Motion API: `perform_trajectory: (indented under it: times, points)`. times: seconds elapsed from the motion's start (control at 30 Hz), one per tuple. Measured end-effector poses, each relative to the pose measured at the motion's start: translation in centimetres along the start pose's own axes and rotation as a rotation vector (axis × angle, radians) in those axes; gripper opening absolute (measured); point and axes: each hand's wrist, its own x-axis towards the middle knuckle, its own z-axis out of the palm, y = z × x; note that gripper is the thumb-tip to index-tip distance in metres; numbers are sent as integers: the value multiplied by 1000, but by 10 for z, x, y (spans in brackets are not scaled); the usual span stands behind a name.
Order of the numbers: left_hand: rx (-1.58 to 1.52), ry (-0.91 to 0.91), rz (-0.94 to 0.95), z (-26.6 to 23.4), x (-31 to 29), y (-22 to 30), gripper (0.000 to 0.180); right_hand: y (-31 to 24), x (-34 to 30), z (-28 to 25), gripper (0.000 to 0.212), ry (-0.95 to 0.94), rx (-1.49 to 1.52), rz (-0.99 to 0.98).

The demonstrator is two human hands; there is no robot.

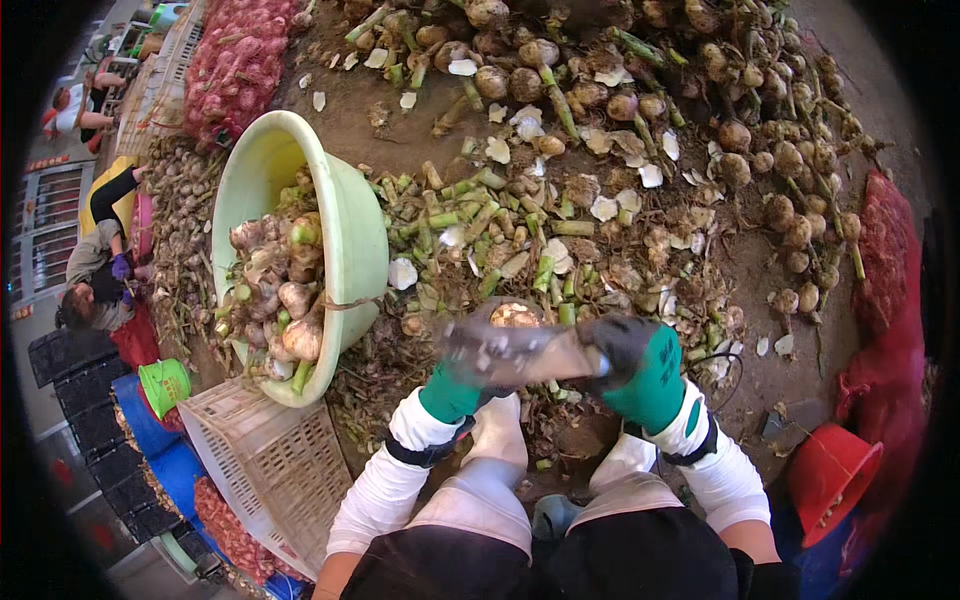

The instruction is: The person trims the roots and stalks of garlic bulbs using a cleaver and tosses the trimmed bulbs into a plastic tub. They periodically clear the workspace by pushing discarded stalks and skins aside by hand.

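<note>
In front of my knees, my left hand (478,355), in a green and dark-coated glove, is closed round a garlic bulb (516,314) whose pale root end shows at the top. Motion smears these fingers. My right hand (632,365), gloved the same way, is close beside it with its fingers curled. A flat brownish piece (560,360) spans the gap between the hands, too blurred to tell whether it is a stem or a blade. Below and beyond the hands lie cut garlic stems (480,215), roots and papery skins.
To the left, a pale green tub (360,220) holding trimmed garlic tilts beside a cream plastic crate (275,455). Untrimmed garlic (735,140) is heaped far and right. A red bucket (832,478) and red net sacks (885,270) line the right. Another person (100,265) works at far left.
</note>
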Motion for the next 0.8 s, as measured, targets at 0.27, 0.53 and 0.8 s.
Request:
perform_trajectory:
  times: [0.27, 0.53, 0.8]
  points:
    - [-327, 22, -284, -10, -93, 35, 37, -17, -28, 13, 34, -19, -258, -99]
    - [-618, 295, -352, -27, -6, 65, 50, 5, -17, 4, 27, 82, 1210, 565]
    - [-606, 597, -549, 12, -16, -4, 44, -16, 8, 30, 32, 27, 1088, 610]
